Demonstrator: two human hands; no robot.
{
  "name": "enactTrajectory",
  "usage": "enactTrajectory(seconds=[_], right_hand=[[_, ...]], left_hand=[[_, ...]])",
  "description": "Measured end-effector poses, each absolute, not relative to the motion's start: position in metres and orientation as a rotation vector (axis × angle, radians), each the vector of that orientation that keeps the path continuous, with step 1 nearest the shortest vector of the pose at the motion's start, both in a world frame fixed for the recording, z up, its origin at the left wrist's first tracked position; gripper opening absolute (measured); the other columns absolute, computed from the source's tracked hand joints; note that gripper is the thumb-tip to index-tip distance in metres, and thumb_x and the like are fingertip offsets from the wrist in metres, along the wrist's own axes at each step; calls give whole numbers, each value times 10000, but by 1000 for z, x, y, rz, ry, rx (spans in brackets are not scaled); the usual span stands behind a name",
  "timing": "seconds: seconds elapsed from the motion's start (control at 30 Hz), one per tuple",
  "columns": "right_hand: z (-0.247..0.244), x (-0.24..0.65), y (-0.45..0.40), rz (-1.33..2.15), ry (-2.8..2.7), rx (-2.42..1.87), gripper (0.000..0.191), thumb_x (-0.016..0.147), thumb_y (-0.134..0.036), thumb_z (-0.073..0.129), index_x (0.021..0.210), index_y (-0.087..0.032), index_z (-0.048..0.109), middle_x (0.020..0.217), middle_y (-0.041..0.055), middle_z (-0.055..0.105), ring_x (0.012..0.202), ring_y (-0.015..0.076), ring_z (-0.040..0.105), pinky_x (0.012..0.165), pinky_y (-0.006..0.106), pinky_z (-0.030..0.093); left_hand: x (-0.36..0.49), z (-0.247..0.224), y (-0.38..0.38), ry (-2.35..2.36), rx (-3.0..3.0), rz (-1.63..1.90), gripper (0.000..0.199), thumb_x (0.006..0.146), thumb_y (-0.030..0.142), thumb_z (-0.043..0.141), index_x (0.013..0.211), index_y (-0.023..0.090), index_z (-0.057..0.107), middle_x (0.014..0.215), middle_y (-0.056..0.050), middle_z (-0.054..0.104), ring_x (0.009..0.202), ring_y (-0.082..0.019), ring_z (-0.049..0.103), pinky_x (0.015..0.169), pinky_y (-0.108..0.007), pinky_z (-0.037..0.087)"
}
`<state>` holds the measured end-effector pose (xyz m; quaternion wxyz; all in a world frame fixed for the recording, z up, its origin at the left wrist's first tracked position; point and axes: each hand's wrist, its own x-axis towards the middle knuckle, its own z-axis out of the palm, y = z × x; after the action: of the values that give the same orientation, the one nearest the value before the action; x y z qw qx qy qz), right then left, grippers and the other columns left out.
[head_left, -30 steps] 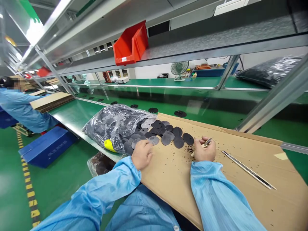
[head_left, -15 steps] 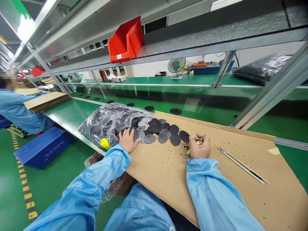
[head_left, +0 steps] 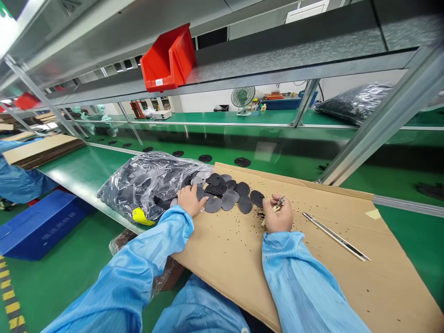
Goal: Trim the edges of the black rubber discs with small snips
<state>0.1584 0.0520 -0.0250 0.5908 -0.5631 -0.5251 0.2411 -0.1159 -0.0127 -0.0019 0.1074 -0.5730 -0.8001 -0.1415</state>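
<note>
My left hand (head_left: 190, 200) lies with its fingers spread on dark round discs at the mouth of a clear plastic bag (head_left: 138, 180). Beside it, several black and grey discs (head_left: 229, 200) are scattered over a cardboard sheet (head_left: 222, 249). My right hand (head_left: 278, 215) is closed around a small tool with a metal tip (head_left: 280, 202), just right of the rightmost disc (head_left: 257, 199). Tiny black bits dot the cardboard around this hand. To its right rests a long thin strip (head_left: 336, 236).
A red bin (head_left: 168, 60) sits on the shelf above. A slanted metal post (head_left: 360, 125) stands at the right. Small piles of black discs (head_left: 242, 162) line the green surface behind the cardboard. At the left are a blue box (head_left: 41, 226) and another person's sleeve (head_left: 27, 182).
The view has turned slightly right, so most things appear further left. My left hand has shifted a little right relative to the bag. The right hand still holds the tool.
</note>
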Motion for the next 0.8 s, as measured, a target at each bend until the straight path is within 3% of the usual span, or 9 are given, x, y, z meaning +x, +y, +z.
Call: enactTrajectory(seconds=[0.27,0.47,0.63,0.8], right_hand=[[-35,158,58,502,-1268,-1282,426,694,-493,605,970,-169,586,931,95,610,816,222,590,806,379,466],[-35,159,58,511,-1282,-1263,435,699,-494,606,975,-158,588,931,99,608,820,222,591,809,382,464],[-36,160,58,531,-1271,-1266,445,693,-506,612,977,-165,591,929,96,614,810,224,589,800,381,466],[-33,160,56,544,-1277,-1268,423,693,-490,608,966,-167,587,939,99,612,816,222,585,807,377,462]], left_hand=[[-111,8,-11,-2234,-1819,-434,592,779,514,612,1268,204,495,1191,-138,534,1057,-310,485,872,-415,369],[-100,12,-3,-2005,-2067,-351,491,837,391,573,1279,195,493,1121,-136,568,1031,-302,497,852,-414,381],[-84,5,5,-1707,-2391,-406,522,866,479,501,1300,188,480,1172,-136,565,1050,-288,511,880,-425,401],[-77,3,3,-1567,-2453,-672,588,857,521,495,1309,146,475,1283,-168,507,1190,-280,455,1013,-422,358]])
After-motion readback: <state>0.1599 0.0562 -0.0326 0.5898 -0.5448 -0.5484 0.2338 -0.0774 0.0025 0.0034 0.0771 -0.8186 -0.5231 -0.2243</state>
